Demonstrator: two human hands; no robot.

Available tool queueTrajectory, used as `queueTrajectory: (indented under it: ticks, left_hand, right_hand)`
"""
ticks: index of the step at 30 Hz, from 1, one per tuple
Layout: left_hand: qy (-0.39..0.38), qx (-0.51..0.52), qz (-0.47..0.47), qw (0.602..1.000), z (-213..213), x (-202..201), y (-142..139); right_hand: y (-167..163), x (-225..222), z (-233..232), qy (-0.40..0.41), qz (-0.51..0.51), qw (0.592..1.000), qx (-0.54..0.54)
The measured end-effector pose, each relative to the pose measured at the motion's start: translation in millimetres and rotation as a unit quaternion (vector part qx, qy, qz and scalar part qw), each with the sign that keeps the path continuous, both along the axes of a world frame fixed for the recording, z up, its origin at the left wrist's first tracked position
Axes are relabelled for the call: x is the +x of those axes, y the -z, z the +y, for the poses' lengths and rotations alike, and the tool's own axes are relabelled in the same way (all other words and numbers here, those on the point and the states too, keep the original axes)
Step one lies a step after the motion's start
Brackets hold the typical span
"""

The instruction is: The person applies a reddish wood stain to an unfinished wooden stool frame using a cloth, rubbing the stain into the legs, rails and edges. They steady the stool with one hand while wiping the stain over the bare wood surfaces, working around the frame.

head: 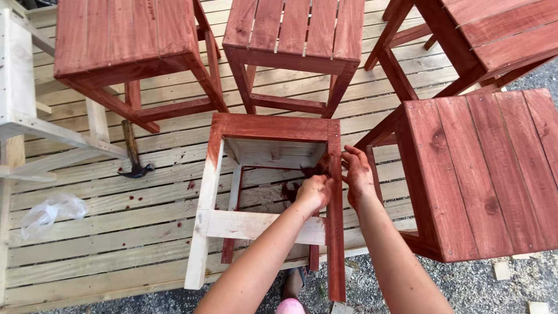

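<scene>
An unfinished stool frame (208, 192) stands in the middle of the head view. Its far rail and right leg are stained red and its left leg is bare pale wood. My left hand (314, 193) reaches inside the frame, closed on a small dark staining brush or rag (311, 171) pressed against the inner side of the right rail. My right hand (358, 175), smeared with red stain, grips that same right rail from outside, just beside the left hand.
Red-stained stools stand at the right (482, 168), far left (125, 40), far middle (296, 29) and far right (494, 29). A bare wooden frame (20, 93) is at the left. A hammer (132, 157) and a plastic bag (51, 210) lie on the slatted deck (116, 232). Gravel (488, 291) borders it.
</scene>
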State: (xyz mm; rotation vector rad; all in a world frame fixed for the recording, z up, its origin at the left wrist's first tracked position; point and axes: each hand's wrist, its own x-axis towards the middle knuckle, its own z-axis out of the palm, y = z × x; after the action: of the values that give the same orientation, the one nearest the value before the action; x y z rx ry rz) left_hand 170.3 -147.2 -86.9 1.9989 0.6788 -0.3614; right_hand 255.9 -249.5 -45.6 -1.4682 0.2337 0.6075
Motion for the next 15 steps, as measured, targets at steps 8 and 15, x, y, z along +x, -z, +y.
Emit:
queueTrajectory:
  ticks: [8,15]
  left_hand:
    - [0.093,-0.242,0.023,0.966,37,-19,-20]
    - [0.046,-0.567,-0.098,0.816,115,-4,-63]
  right_hand:
    - [-64,5,-5,-0.52,-0.246,0.793,-0.202]
    - [-129,11,17,-0.506,-0.111,0.851,-0.081]
